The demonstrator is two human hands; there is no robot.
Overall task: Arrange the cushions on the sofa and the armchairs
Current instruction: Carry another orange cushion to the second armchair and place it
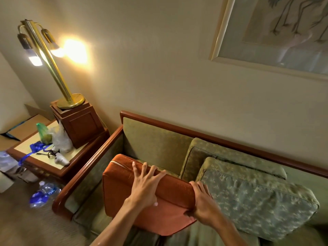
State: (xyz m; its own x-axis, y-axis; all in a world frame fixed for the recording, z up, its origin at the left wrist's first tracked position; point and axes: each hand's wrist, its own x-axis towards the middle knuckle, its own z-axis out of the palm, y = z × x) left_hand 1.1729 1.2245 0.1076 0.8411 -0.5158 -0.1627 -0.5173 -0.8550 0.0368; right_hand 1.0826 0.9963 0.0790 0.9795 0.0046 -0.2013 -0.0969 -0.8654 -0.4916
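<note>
An orange-brown cushion (120, 189) stands on edge at the left end of the green sofa (156, 141), leaning toward its backrest. My left hand (145, 185) lies spread across the cushion's top edge, fingers apart and pressing on it. My right hand (202, 206) grips the cushion's right corner, fingers curled around the edge. To the right, a patterned blue-green cushion (257, 203) leans against a second green cushion (230, 157) that rests on the backrest.
The sofa's wooden armrest (92, 162) runs along the left. Beyond it a side table (44, 157) carries a brass lamp (53, 68) on a wooden box, plastic bags and cables. Water bottles (44, 192) lie on the carpet. A framed picture (276, 32) hangs above.
</note>
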